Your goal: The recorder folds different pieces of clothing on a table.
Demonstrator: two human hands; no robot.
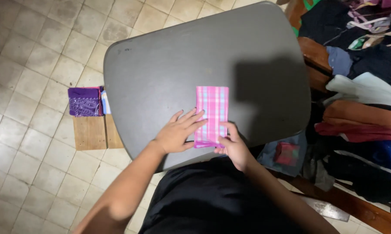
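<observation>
Here a folded cloth point(212, 113) lies on the grey table point(160, 69), near the edge that is closest to the person. It is a narrow rectangle, folded flat, with a checked pattern of pink, lighter pink and pale blue lines, and its long side runs away from the person. The left hand point(177, 132) lies flat with the fingers spread and stretched out; the fingertips rest on the left edge of the cloth, and the palm is on the table just beside it. The right hand point(233, 145) is at the near right corner of the cloth, with the thumb on top and the fingers curled under the edge, so it pinches this corner. On the left, below the table, a purple patterned cloth point(85, 102) lies folded on a wooden board point(93, 132) on the tiled floor. On the right there is a pile of clothes point(364, 86) in many colours.
</observation>
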